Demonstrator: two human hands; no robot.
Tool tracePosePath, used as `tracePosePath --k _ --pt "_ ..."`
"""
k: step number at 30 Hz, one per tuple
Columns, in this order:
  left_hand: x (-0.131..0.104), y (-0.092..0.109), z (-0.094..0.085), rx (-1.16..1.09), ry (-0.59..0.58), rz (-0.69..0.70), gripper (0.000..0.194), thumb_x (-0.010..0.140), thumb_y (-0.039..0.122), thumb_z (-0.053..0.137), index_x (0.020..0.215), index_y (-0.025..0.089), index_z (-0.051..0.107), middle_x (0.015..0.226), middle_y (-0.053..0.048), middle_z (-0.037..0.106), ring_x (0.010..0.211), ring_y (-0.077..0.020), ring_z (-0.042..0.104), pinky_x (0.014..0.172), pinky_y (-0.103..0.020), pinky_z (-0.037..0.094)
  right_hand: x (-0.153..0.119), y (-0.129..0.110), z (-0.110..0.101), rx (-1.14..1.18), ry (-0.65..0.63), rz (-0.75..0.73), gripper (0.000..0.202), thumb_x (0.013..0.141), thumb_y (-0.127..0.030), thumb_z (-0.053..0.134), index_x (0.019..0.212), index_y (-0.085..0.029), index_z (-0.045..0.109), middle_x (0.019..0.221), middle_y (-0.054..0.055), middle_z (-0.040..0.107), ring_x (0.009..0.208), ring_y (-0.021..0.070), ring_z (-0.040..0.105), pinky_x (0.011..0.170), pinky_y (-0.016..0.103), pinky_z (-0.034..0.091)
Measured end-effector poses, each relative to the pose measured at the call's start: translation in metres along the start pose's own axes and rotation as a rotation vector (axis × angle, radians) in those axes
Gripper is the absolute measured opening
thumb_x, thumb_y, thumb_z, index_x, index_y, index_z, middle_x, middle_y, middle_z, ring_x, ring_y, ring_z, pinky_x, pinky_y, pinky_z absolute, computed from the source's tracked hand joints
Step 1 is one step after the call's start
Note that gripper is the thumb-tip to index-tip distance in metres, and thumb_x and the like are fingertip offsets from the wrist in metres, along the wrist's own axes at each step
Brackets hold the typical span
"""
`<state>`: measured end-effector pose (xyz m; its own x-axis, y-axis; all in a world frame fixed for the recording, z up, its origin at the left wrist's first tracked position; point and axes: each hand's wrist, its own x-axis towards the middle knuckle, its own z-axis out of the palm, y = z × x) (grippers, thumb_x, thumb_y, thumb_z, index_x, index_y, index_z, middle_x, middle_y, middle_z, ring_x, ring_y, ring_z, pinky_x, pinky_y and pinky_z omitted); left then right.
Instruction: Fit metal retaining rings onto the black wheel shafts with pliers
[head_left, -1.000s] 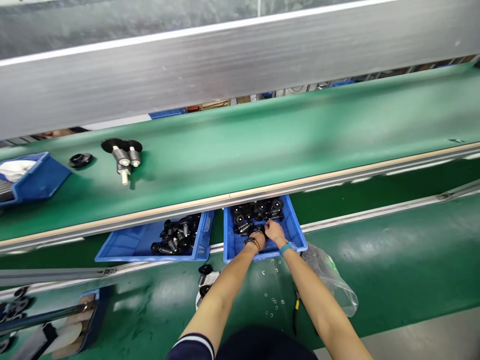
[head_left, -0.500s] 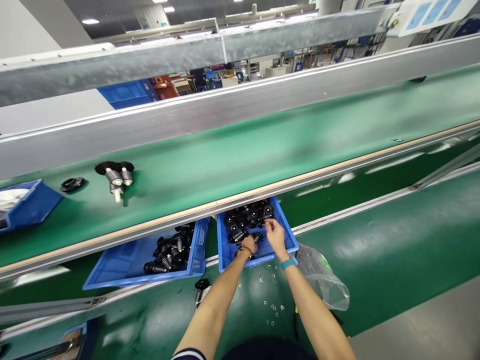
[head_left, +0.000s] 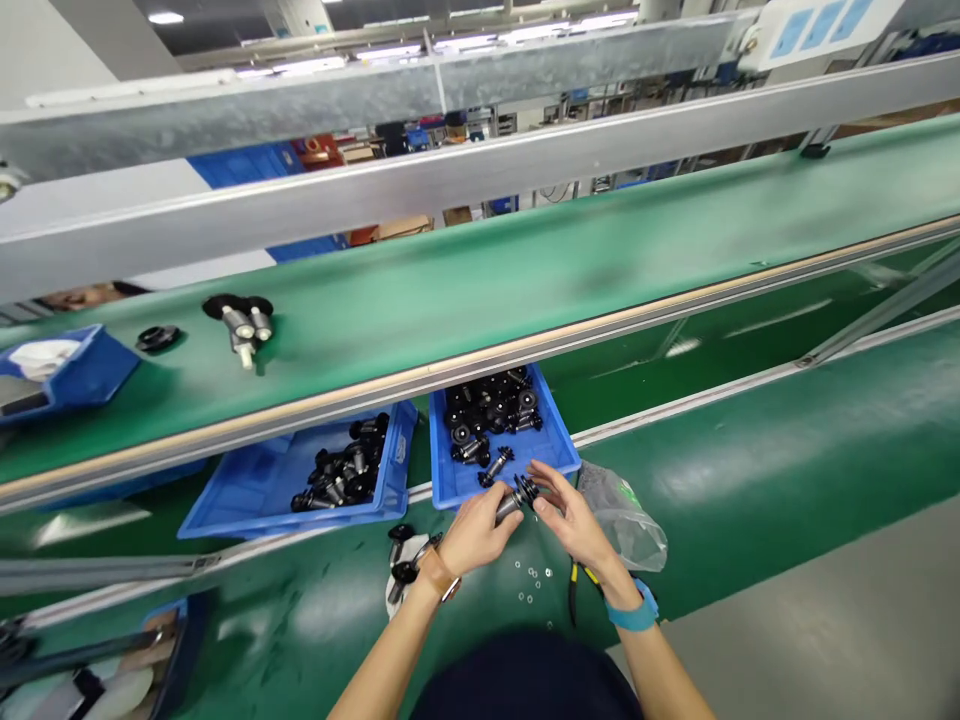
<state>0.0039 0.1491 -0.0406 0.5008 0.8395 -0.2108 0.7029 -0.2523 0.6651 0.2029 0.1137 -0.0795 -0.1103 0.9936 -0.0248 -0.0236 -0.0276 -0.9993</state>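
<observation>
Black part [head_left: 517, 496] sits between hands [head_left: 474, 527] [head_left: 576, 517] near bin rim [head_left: 448, 500].

1. Bright, cool-white light overall; ceiling lights [head_left: 309, 65] glare near the top.
2. The glossy lower tabletop [head_left: 315, 610] carries pale, hazy reflections; the clear bag [head_left: 636, 538] catches small glints.
3. Soft, smeary shadows lie across the upper shelf [head_left: 420, 290].
4. Black parts [head_left: 495, 415] look dark, fine detail lost.
5. Wide-lens stretching shows toward the edges; the distant background looks soft.
</observation>
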Motion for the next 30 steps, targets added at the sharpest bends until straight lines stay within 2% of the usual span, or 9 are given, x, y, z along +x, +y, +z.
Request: tracePosePath --k 3,6,11,15,19,21,24,26,30 --pt "-0.043 0.015 0.000 -0.172 0.109 0.074 0.018 0.091 0.027 0.063 0.108 0.023 0.065 0.104 -0.006 0.074 0.095 -0.0249 0.068 0.083 -0.033 0.047 -0.019 -0.024 -0.003 0.060 -0.262 0.059 0.061 0.089 -0.051 0.070 0.142 -0.025 0.054 0.140 0.012 0.060 0.128 0.0275 0.058 0.109 0.046 0.046" --pt "-0.074 0.026 0.000 -0.314 0.205 0.017 0.024 0.088 0.024 0.068 0.111 0.025 0.066 0.106 -0.005 0.075 0.096 -0.0248 0.069 0.084 -0.032 0.047 -0.036 -0.037 -0.001 0.038 -0.365 0.104 0.071 0.083 -0.048 0.078 0.144 -0.025 0.051 0.138 0.011 0.061 0.127 0.0273 0.059 0.108 0.045 0.048" --pt "-0.104 0.037 0.001 -0.440 0.293 -0.037 0.020 0.085 0.025 0.071 0.104 0.026 0.067 0.091 -0.004 0.074 0.080 -0.0229 0.067 0.073 -0.030 0.044 -0.056 -0.047 0.004 -0.052 -0.392 0.067 0.080 0.078 -0.053 0.081 0.145 -0.025 0.050 0.137 0.011 0.061 0.124 0.0280 0.060 0.109 0.046 0.047" --pt "-0.116 0.039 0.003 -0.446 0.332 -0.044 0.017 0.085 0.025 0.071 0.101 0.025 0.067 0.089 -0.004 0.072 0.078 -0.0221 0.066 0.071 -0.028 0.044 -0.065 -0.059 0.005 -0.163 -0.335 0.058 0.059 0.099 -0.066 0.040 0.128 -0.022 0.066 0.120 0.011 0.070 0.112 0.0267 0.065 0.101 0.044 0.051" --pt "-0.123 0.037 0.005 -0.443 0.321 -0.028 0.016 0.085 0.025 0.071 0.100 0.024 0.067 0.090 -0.005 0.073 0.080 -0.0225 0.066 0.072 -0.029 0.045 -0.077 -0.068 0.011 -0.168 -0.218 -0.035 0.076 0.094 -0.074 0.042 0.153 -0.026 0.040 0.136 0.012 0.060 0.122 0.0288 0.059 0.104 0.044 0.047" --pt "-0.126 0.035 0.006 -0.448 0.318 -0.031 0.016 0.085 0.025 0.071 0.100 0.024 0.067 0.090 -0.005 0.073 0.081 -0.0228 0.066 0.073 -0.029 0.046 -0.083 -0.065 0.013 -0.146 -0.275 0.067 0.080 0.095 -0.075 0.035 0.153 -0.020 0.041 0.094 0.009 0.073 0.088 0.0250 0.069 0.086 0.040 0.054" --pt "-0.129 0.031 0.008 -0.466 0.329 -0.061 0.017 0.084 0.025 0.071 0.100 0.024 0.068 0.092 -0.005 0.072 0.083 -0.0230 0.066 0.075 -0.030 0.046 -0.089 -0.051 0.011 -0.074 -0.285 0.256 0.079 0.101 -0.069 0.020 0.137 -0.010 0.058 0.044 -0.005 0.048 0.048 0.0189 0.059 0.059 0.031 0.050" --pt "-0.131 0.028 0.010 -0.498 0.340 -0.086 0.016 0.083 0.025 0.072 0.099 0.023 0.068 0.091 -0.006 0.072 0.083 -0.0227 0.065 0.075 -0.030 0.046 -0.090 -0.037 0.007 -0.095 -0.233 0.282 0.078 0.102 -0.066 0.015 0.133 -0.009 0.059 0.046 -0.004 0.049 0.051 0.0193 0.062 0.060 0.030 0.051" --pt "-0.132 0.018 0.023 -0.707 0.383 -0.175 0.019 0.080 0.031 0.076 0.093 0.022 0.067 0.086 -0.004 0.068 0.078 -0.0195 0.062 0.072 -0.029 0.046 -0.085 0.008 -0.006 -0.501 -0.124 0.349 0.062 0.106 -0.056 0.021 0.131 -0.016 0.060 0.065 0.001 0.066 0.071 0.0199 0.069 0.076 0.032 0.053"
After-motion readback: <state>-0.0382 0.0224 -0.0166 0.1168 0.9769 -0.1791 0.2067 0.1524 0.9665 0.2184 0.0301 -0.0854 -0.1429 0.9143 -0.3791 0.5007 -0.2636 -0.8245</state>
